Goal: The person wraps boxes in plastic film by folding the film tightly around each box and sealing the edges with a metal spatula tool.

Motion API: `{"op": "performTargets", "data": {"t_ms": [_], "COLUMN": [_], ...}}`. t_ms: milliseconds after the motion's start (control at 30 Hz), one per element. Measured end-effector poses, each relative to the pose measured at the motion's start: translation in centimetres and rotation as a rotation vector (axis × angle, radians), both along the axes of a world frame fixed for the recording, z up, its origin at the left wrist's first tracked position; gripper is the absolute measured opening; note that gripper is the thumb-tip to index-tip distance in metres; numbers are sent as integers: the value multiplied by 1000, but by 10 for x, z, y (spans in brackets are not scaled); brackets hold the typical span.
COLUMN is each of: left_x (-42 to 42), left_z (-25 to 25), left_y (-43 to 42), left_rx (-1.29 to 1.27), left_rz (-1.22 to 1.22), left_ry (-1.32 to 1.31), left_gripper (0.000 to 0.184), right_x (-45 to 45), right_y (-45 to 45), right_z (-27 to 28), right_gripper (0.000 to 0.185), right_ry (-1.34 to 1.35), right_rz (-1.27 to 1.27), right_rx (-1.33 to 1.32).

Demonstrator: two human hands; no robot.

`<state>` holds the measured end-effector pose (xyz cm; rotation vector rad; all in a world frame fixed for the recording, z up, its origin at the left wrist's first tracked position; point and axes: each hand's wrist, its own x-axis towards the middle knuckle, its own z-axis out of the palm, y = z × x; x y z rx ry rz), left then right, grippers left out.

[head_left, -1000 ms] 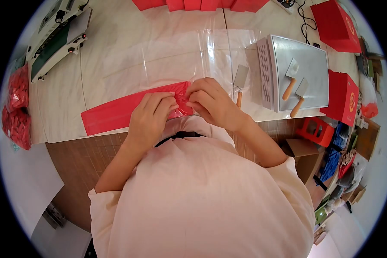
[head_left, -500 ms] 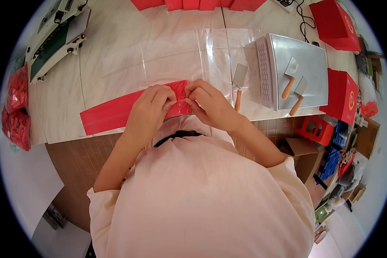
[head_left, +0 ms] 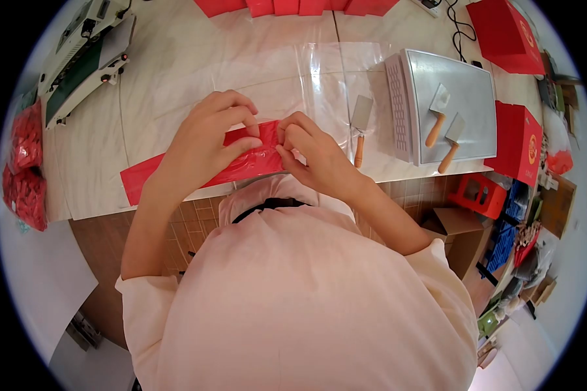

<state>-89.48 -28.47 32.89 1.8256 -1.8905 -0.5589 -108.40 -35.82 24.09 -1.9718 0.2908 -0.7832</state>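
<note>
A long red package [head_left: 244, 167] lies along the front edge of the table, with shiny clear film over its right part. My left hand [head_left: 205, 137] is over its middle, thumb and fingers apart and curved around the red surface, holding nothing. At the package's right end my right hand [head_left: 310, 153] has its thumb and fingers pinched together on the shiny wrapping. Clear plastic film [head_left: 319, 78] is spread on the table beyond the hands. To the right of the film lies a scraper with a wooden handle [head_left: 359, 151].
A metal-topped box [head_left: 466, 85] bears two more scrapers. Red boxes [head_left: 518, 140] stand at the right, and red packs line the far edge. A machine [head_left: 85, 72] is at the left, near bags of red items [head_left: 26, 195]. The table [head_left: 169, 78] is pale.
My left hand has opened, let go of the wrapping and moved left and away from the body. My right hand keeps its pinch at nearly the same place.
</note>
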Motion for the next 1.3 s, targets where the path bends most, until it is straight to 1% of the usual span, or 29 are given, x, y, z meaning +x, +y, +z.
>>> {"op": "performTargets", "data": {"t_ms": [67,100,167,267,367,433,467,500,533,600,667,700,733,767,800,833,867,900,967,1000,1033,1067,1100,1133,1167,1200,1233,1267,1300], "left_x": [0,1,0,-5,-4,-3,-2,-3,-6,-9,-9,-8,-8,-9,-8,-5,-6,-6,-4,-4,-1,-1,-2,-1,0,-1,0,1,2], "left_z": [-3,-5,-7,-7,-8,-5,-5,-6,-5,-6,-4,-4,-5,-4,-3,-4,-5,-5,-8,-8,-7,-8,-7,-6,-4,-6,-7,-9,-9], "left_y": [-5,-8,-13,-19,-24,-24,-25,-24,-22,-22,-21,-20,-20,-21,-22,-21,-23,-23,-24,-25,-26,-29,-33,-36,-39,-40,-41,-43,-44], "left_rx": [104,105,223,328,308,327,348,337,303,266,314,316,286,260,268,285,304,310,244,242,224,206,199,259,320,311,304,296,290], "left_rz": [-52,-55,-103,-50,-92,-94,-95,-119,-113,-107,-84,-76,-98,-114,-97,-104,-110,-84,-147,-125,-180,-235,-217,-253,-288,-269,-302,-335,-323], "left_ry": [105,104,136,157,158,122,82,100,44,-7,-9,-14,-10,-10,-23,16,60,54,3,0,-42,-85,-88,-77,-65,-68,-82,-98,-103], "left_gripper": [19,19,23,24,24,24,24,24,23,23,23,23,23,22,22,22,21,21,21,21,21,21,21,21,22,22,22,21,21], "right_x": [0,0,0,0,1,-5,-9,-12,-19,-51,-90,-117,-146,-174,-181,-193,-194,-194,-198,-212,-208,-208,-210,-214,-220,-219,-215,-207,-192], "right_y": [0,-1,-1,-1,-1,-3,-4,-8,-13,-45,-82,-104,-122,-134,-135,-135,-144,-146,-149,-159,-160,-160,-159,-154,-150,-136,-118,-100,-67], "right_z": [0,0,-1,-4,-7,-6,-7,-10,-12,-19,-7,-29,-52,-77,-77,-92,-102,-104,-105,-131,-133,-135,-136,-137,-138,-123,-94,-71,-21], "right_gripper": [22,22,21,21,16,15,15,14,13,12,23,24,25,28,33,38,37,37,41,40,40,39,38,37,36,36,35,33,30], "right_ry": [31,26,23,1,-53,-3,17,42,61,200,423,450,566,716,1024,1155,1249,1238,1378,1340,1328,1293,1256,1076,929,781,577,286,343], "right_rz": [0,-1,-9,4,10,-8,-30,-142,-255,-604,-1006,-1117,-1187,-1224,-1271,-1194,-1310,-1285,-1077,-1043,-1033,-1082,-1128,-1120,-1176,-1224,-1120,-1015,-921], "right_rx": [21,18,17,69,90,221,210,263,315,263,230,4,-197,-412,-386,-495,-231,-233,-143,-228,-244,-190,-134,-272,-229,-182,54,251,372]}}
